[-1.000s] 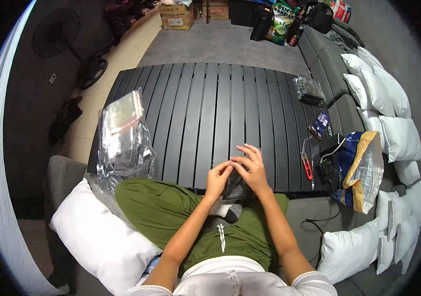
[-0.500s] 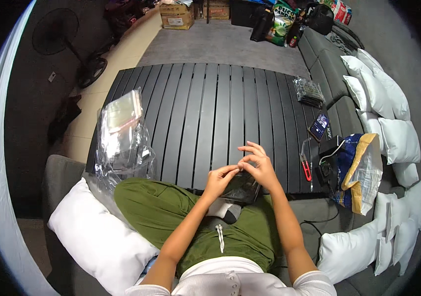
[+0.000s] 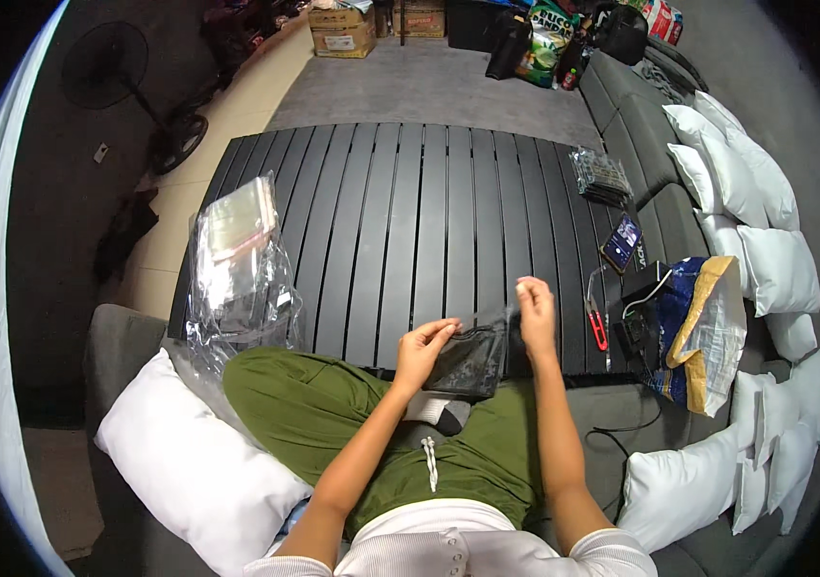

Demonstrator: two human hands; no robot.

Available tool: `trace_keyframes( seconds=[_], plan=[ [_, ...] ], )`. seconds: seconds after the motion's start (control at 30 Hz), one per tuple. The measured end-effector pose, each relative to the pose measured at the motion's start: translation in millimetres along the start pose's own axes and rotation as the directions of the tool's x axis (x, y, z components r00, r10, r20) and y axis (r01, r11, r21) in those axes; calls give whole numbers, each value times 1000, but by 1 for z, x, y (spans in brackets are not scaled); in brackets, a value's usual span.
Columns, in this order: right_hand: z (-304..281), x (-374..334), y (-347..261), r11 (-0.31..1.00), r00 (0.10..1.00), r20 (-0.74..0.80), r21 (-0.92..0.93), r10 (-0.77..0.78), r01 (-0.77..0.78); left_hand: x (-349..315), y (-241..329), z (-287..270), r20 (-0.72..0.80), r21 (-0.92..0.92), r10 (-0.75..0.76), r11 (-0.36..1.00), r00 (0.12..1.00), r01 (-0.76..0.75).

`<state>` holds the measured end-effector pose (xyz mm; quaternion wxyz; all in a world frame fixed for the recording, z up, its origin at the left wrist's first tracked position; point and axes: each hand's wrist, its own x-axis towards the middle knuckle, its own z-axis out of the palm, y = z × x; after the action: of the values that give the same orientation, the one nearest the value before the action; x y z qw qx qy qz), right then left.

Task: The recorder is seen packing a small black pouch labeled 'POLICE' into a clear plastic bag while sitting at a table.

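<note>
In front of my crossed legs, at the near edge of the black slatted table (image 3: 391, 250), I hold up a dark plastic pouch (image 3: 472, 363). My left hand (image 3: 422, 348) pinches its upper left corner between thumb and fingers. To the right of the pouch and a little higher, my right hand (image 3: 537, 315) is closed with fingertips together. A faint, see-through strip (image 3: 495, 315) stretches from the pouch's top edge towards this hand. What lies inside the pouch cannot be made out.
Clear plastic sleeves (image 3: 237, 260) lie at the table's left. Along its right side are a wrapped stack (image 3: 600, 177), a phone (image 3: 621, 242), a red-handled tool (image 3: 597, 329) and a blue-and-tan bag (image 3: 694, 337). White pillows (image 3: 194, 442) flank me on the grey sofa.
My right hand has moved right and up, away from my left, drawing out the see-through strip. More of the pouch shows now. The left hand has barely moved.
</note>
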<state>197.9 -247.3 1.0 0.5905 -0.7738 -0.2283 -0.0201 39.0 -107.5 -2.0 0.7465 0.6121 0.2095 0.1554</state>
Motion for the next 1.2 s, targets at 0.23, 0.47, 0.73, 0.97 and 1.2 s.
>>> trace_keyframes(
  seconds=[0.23, 0.47, 0.73, 0.97, 1.2],
  plan=[
    [-8, -15, -67, 964, 925, 306, -63, -227, 257, 0, -4, -7, -29, -120, -7, 993, 1000, 4],
    [23, -34, -68, 832, 836, 392, -245, -384, 497, -4, -2, -5, -52, -93, -11, 996, 999, 6],
    [18, -27, -72, 861, 847, 414, -233, -333, 452, -5, 2, -4, 14, -70, 28, 997, 1000, -26],
    [20, -27, -71, 810, 835, 385, -286, -392, 512, -5, 7, 1, 20, -36, 35, 999, 999, -35],
    [21, -30, -83, 766, 782, 412, -251, -469, 592, -7, 13, -5, 23, -135, -95, 986, 995, 97]
  ],
)
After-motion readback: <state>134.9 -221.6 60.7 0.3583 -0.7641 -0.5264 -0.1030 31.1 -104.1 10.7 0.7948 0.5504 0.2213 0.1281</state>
